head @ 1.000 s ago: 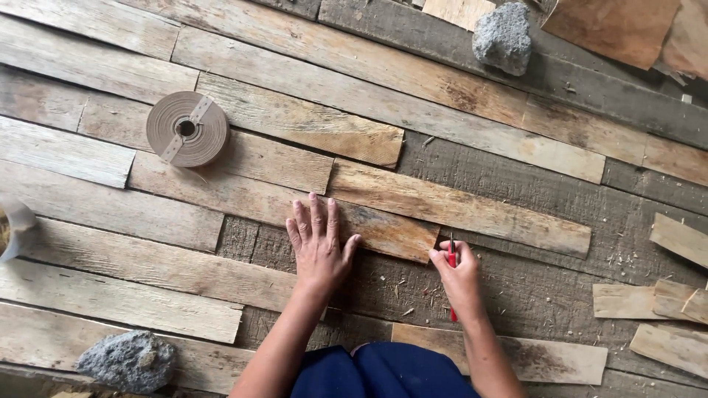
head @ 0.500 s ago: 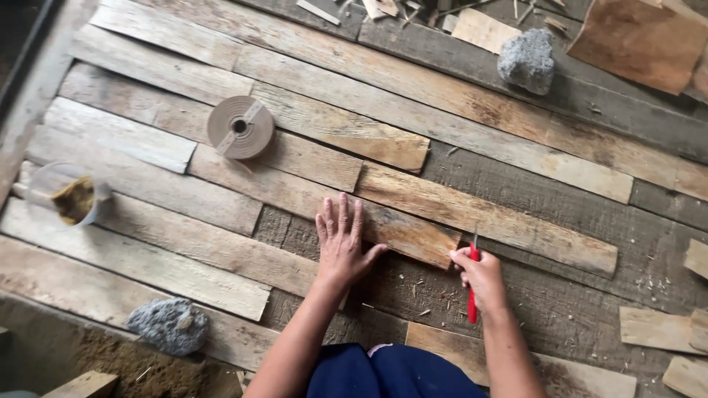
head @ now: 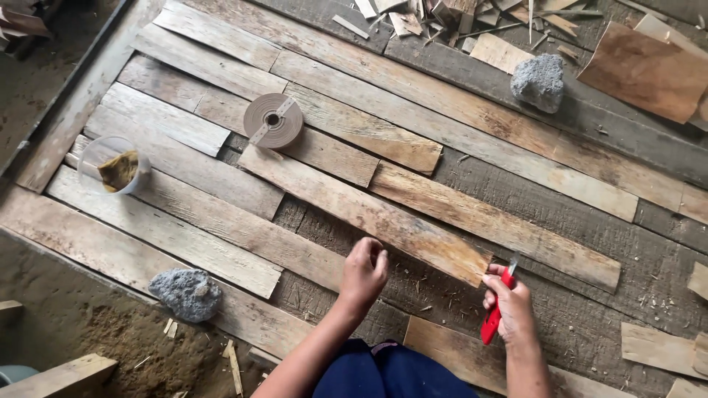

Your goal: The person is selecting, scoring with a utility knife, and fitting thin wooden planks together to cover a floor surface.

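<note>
Looking down at weathered wood strips laid side by side on a dark board. My right hand (head: pixel 510 306) grips a red knife (head: pixel 493 318), its blade tip just beside the near end of one strip (head: pixel 369 214). My left hand (head: pixel 363 271) is curled into a loose fist holding nothing, resting at that strip's near edge. A brown tape roll (head: pixel 273 120) lies flat farther up the strips. A clear cup (head: pixel 114 163) with something yellowish inside stands to the left. One grey rock (head: pixel 186 292) sits near left, another rock (head: pixel 539 79) far right. Wood scraps (head: pixel 457 18) litter the top.
</note>
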